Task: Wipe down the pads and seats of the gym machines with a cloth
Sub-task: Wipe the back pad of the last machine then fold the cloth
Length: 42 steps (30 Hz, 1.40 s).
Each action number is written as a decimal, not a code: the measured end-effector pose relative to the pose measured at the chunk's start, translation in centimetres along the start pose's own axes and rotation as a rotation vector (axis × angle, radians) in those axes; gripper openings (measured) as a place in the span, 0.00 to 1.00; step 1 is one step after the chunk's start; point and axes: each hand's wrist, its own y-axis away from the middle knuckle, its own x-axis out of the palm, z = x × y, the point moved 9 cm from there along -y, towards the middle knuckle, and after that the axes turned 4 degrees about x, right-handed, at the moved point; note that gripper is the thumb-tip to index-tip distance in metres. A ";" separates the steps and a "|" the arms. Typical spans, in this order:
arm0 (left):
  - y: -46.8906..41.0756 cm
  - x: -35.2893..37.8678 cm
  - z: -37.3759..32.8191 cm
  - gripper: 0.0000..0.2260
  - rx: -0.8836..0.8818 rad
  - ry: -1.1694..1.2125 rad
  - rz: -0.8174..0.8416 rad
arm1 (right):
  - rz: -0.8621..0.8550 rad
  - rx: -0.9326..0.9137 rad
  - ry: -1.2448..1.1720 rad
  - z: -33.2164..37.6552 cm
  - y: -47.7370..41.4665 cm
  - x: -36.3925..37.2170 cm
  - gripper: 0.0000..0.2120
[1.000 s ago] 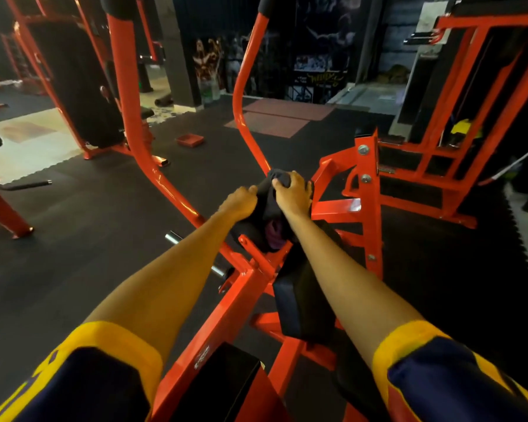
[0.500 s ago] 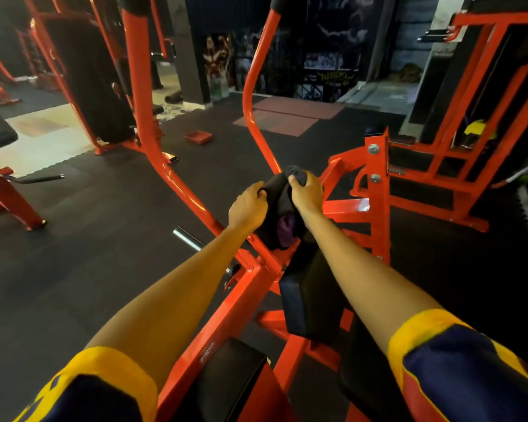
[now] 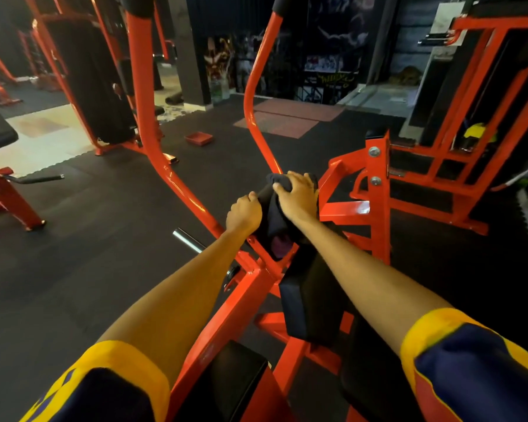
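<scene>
Both hands meet on a dark cloth (image 3: 270, 219) bunched over the top end of the machine's black pad (image 3: 311, 300). The left hand (image 3: 244, 213) grips the cloth's left edge in a closed fist. The right hand (image 3: 297, 197) lies on top, its fingers (image 3: 299, 178) curled over the bunched cloth. A black seat (image 3: 235, 379) sits below, between the arms, and a red tray (image 3: 198, 137) lies on the floor.

Blkd by: curved bar (image 3: 252, 117) at 12, post (image 3: 377, 205) at 3, pad (image 3: 311, 300) at 5.
Free: rm left over mat (image 3: 220, 166) at 11.
</scene>
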 end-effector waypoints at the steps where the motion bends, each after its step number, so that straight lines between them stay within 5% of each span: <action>1: 0.0 0.0 0.0 0.22 0.003 -0.001 -0.003 | 0.004 -0.072 0.026 1.2 0.9 0.4 0.20; 6: 0.3 0.0 -0.2 0.21 -0.016 0.049 0.000 | 0.093 -0.398 0.102 1.2 1.5 0.2 0.26; 12: 0.2 0.1 0.3 0.22 -0.047 0.058 0.001 | 0.081 0.006 0.078 -1.1 -4.6 0.1 0.23; 15: -0.1 0.0 -0.2 0.21 -0.019 -0.004 0.000 | 0.010 -0.104 0.135 1.1 -1.6 0.8 0.21; 21: 3.1 0.5 -4.2 0.16 0.379 -0.012 -0.179 | -0.029 -0.128 0.053 0.3 0.1 -0.1 0.26; 29: 0.4 0.5 2.1 0.24 -0.125 0.308 -0.049 | -0.047 0.052 0.010 -1.3 -2.5 -0.5 0.20; 35: 1.7 0.1 -0.2 0.17 0.063 0.185 -0.166 | -0.058 -0.256 -0.045 0.5 5.9 0.6 0.21; 38: 2.7 0.0 -1.8 0.18 0.226 0.148 -0.237 | -0.037 -0.124 -0.103 -2.6 2.2 0.2 0.26; 42: 1.8 -0.2 -0.8 0.19 0.161 0.218 -0.159 | 0.007 0.160 -0.254 -5.5 -3.9 -0.3 0.24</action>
